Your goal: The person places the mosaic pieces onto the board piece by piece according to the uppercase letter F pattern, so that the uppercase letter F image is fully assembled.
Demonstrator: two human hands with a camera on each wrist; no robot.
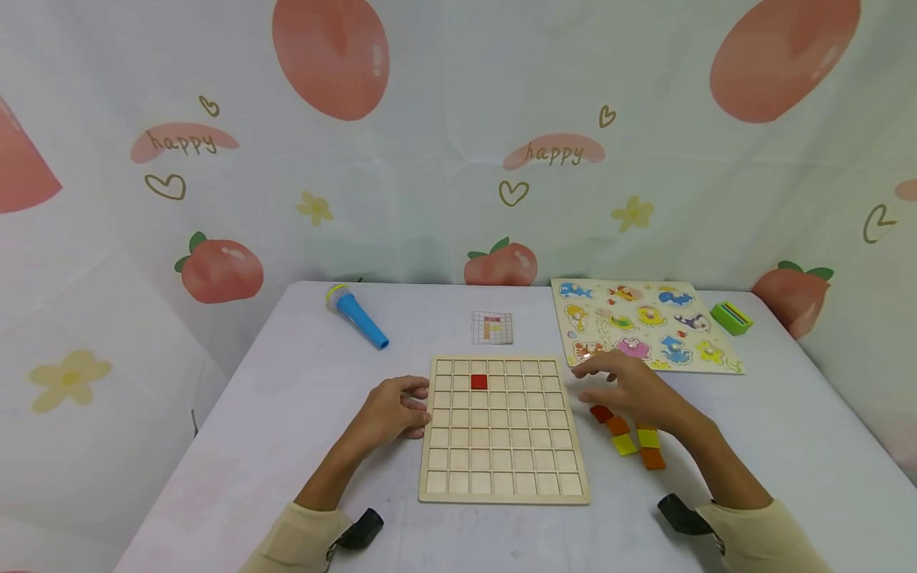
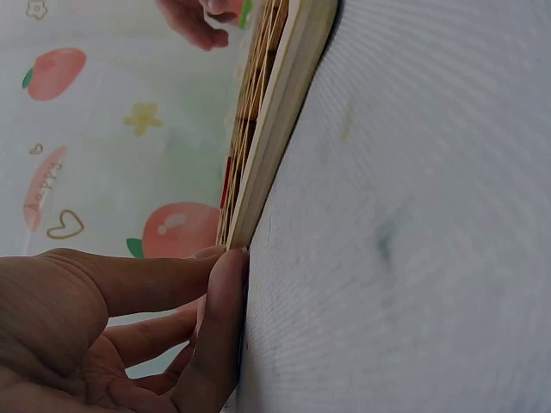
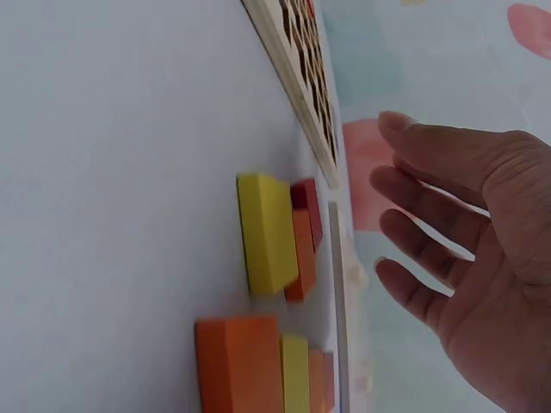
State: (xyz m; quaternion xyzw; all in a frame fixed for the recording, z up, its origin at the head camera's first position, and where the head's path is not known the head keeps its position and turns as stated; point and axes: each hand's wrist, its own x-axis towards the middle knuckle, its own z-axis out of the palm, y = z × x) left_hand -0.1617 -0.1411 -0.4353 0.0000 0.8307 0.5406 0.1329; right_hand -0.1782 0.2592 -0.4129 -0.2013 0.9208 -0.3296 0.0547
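Note:
A wooden grid board (image 1: 504, 430) lies flat on the table, with one red tile (image 1: 479, 382) in a cell of its second row. My left hand (image 1: 392, 410) is at the board's left edge; in the left wrist view its thumb and a finger pinch the side of the board (image 2: 280, 120). Over the table to the right of the board hovers my right hand (image 1: 634, 390), fingers loosely bent and apart, holding nothing in the right wrist view. Beneath and beside it lie a red tile (image 1: 602, 413), orange tiles (image 1: 653, 458) and yellow tiles (image 1: 625, 445) in two short rows.
A small printed grid card (image 1: 492, 328) lies behind the board. Farther left is a blue toy microphone (image 1: 361, 320). At the back right sit an animal knob puzzle (image 1: 645, 326) and a green block-shaped item (image 1: 731, 318). A printed curtain (image 1: 430, 159) hangs behind the table.

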